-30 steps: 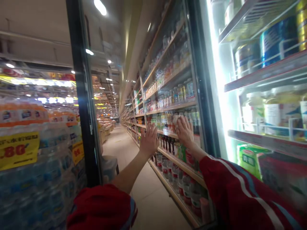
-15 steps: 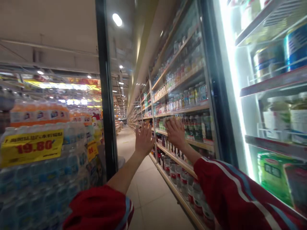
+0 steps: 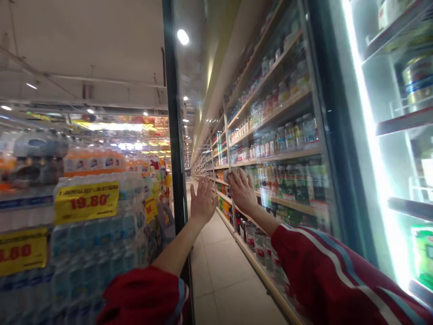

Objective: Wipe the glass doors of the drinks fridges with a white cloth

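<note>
Both my arms, in red sleeves with striped trim, reach forward to a glass fridge door (image 3: 280,58) that stands swung out from the lit cooler. My left hand (image 3: 203,201) lies flat on the glass near the door's dark outer frame (image 3: 174,135), fingers stretched upward. My right hand (image 3: 242,192) presses on the glass just to its right, fingers spread. Neither hand holds anything that I can make out. Through the glass I see long shelves of bottled drinks (image 3: 287,135).
The open cooler (image 3: 406,122) with lit shelves and canned goods is at the right. Stacked packs of bottled water (image 3: 101,243) with yellow price tags (image 3: 86,201) rise at the left. A tiled aisle floor (image 3: 219,271) runs ahead between shelving.
The door's dark outer frame has shifted rightward across the view, and less of the cooler's inside shows. Both hands have stayed flat on the glass, moving with it.
</note>
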`<control>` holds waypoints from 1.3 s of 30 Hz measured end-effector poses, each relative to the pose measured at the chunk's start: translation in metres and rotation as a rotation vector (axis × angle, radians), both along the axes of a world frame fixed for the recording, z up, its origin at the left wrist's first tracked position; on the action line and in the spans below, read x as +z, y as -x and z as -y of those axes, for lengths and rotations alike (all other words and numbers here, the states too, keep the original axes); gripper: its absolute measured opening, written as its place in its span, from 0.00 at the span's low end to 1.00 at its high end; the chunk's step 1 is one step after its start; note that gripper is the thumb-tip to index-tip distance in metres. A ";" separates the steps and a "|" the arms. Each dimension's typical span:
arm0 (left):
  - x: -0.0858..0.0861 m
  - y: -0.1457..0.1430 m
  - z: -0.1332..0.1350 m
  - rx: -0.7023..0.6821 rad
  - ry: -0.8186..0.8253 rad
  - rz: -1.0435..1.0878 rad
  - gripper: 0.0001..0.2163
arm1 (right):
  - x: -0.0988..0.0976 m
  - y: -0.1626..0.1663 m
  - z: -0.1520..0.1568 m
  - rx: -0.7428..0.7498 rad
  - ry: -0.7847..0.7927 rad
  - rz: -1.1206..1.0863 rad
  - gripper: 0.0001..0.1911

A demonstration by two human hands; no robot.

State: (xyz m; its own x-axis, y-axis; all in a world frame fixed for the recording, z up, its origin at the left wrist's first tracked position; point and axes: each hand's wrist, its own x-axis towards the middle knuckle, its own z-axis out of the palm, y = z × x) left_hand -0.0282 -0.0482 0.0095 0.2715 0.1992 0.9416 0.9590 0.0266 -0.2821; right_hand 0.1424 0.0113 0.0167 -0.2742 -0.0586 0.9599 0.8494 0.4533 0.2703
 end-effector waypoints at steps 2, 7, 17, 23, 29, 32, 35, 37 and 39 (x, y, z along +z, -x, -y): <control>0.000 0.006 0.005 0.007 -0.003 -0.014 0.25 | 0.000 0.003 0.000 0.016 -0.023 0.097 0.23; 0.004 0.026 0.018 0.026 -0.049 -0.019 0.25 | 0.032 0.009 -0.005 0.062 0.008 -0.153 0.23; -0.001 0.066 0.026 0.037 -0.121 -0.003 0.27 | 0.021 0.082 0.023 0.133 0.018 0.219 0.24; -0.006 0.068 0.030 0.067 -0.083 -0.007 0.27 | 0.019 0.078 0.017 0.135 -0.011 0.293 0.23; -0.008 0.072 0.030 0.101 -0.084 0.023 0.26 | 0.051 0.090 0.022 0.122 0.063 0.101 0.23; -0.008 0.075 0.034 0.117 -0.081 0.028 0.26 | 0.038 0.102 0.029 0.145 0.058 0.235 0.24; -0.008 0.077 0.040 0.122 -0.065 0.037 0.26 | 0.008 0.106 0.029 0.171 0.041 0.372 0.26; -0.008 0.078 0.044 0.119 -0.052 0.035 0.26 | -0.010 0.103 0.027 0.182 0.011 0.458 0.25; -0.008 0.078 0.047 0.116 -0.037 0.020 0.26 | -0.018 0.097 0.023 0.183 -0.026 0.523 0.23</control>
